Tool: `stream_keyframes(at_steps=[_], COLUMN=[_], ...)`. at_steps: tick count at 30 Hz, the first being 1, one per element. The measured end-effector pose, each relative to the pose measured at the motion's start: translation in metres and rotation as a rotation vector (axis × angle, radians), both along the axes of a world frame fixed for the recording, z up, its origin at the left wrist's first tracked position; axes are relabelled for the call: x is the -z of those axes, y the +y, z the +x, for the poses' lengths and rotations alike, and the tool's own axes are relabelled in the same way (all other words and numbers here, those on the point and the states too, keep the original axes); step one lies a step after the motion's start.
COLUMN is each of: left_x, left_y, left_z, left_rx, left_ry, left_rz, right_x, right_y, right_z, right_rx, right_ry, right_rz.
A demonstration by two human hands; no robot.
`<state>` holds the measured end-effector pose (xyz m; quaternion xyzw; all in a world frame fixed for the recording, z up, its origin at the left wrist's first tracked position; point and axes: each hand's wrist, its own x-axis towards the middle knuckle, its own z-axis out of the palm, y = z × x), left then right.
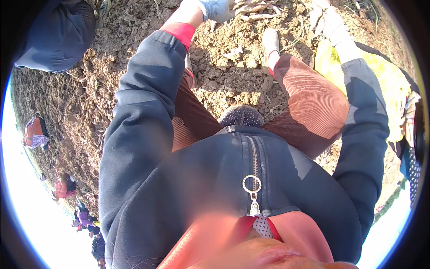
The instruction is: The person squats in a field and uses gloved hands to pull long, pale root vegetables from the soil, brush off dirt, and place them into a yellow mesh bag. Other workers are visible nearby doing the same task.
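Observation:
A blue-and-white knitted work glove covers my left hand (220, 10) at the top edge of the head view. It is beside a small pile of long, pale brown roots (258, 9) on the soil, and whether its fingers grip any of them cannot be made out. At the upper right, my right hand (334, 28) wears a pale glove washed out by sunlight. Several elongated pale shapes, possibly roots (316, 20), are at its fingers; a grip is not clear. Under my right wrist spreads a bright yellow woven sack (379, 74).
Loose, clumpy soil (228, 74) lies between my shoes (270, 42). A dotted round thing (241, 116) shows between my thighs. Close by on the left is another person's dark-clothed leg (63, 37). Several people are farther off, one in orange (35, 131). Dotted fabric (414, 171) is at the right rim.

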<state>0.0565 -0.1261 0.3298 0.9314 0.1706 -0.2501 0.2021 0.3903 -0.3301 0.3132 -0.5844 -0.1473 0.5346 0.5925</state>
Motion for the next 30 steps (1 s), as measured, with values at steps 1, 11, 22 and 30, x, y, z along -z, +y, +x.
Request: stream_keyframes(at_steps=[1, 11, 22, 30], left_x=[0.001, 0.208, 0.325, 0.172], left_y=[0.008, -0.070, -0.085, 0.025], left_z=[0.005, -0.007, 0.007, 0.010], left_rx=[0.017, -0.134, -0.086, -1.021], left_ry=[0.211, 0.254, -0.088, -0.317], left_rz=[-0.062, -0.201, -0.115, -0.799], right_x=[0.010, 0.174, 0.261, 0.201], right_y=[0.006, 0.073, 0.084, 0.091], right_z=[-0.008, -0.014, -0.045, -0.058], right_rx=[0.072, 0.080, 0.102, -0.082], right_ry=[0.063, 0.545, 0.341, -0.317], right_rz=[-0.008, 0.230, -0.273, -0.323])
